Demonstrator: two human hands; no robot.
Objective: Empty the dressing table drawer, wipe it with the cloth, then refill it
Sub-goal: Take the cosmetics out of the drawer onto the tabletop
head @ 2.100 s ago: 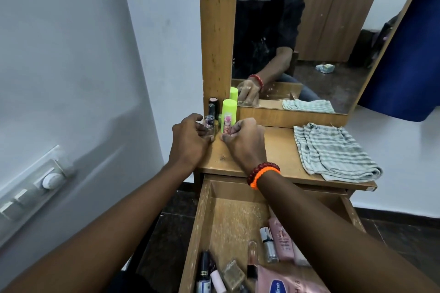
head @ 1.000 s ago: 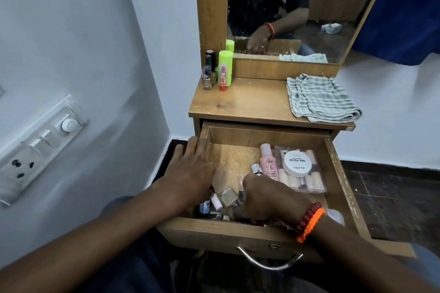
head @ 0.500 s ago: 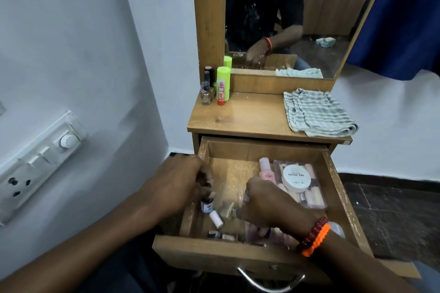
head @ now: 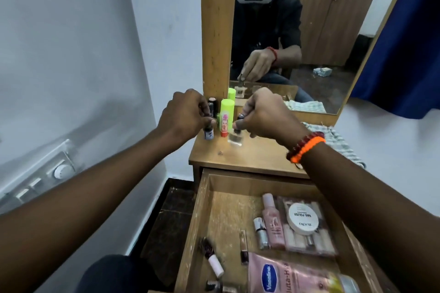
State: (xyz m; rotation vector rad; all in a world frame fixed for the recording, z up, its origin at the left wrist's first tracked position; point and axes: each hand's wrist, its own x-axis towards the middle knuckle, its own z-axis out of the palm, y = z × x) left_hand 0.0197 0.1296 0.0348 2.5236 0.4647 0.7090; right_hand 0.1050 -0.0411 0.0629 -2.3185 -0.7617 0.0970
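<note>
While both arms reach over the open drawer (head: pixel 202 216), the left hand (head: pixel 183 116) pinches a small dark bottle (head: pixel 209 133) left of the lime-green tube (head: pixel 226 114); the right hand (head: pixel 266 116) pinches a clear nail-polish bottle (head: pixel 235 137) right of it. Striped cloth (head: pixel 342 143) farther right.

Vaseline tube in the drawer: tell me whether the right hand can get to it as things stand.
Probably yes, once freed: the right hand pinches a small clear bottle over the tabletop, and the Vaseline tube lies uncovered in the open drawer.
</note>
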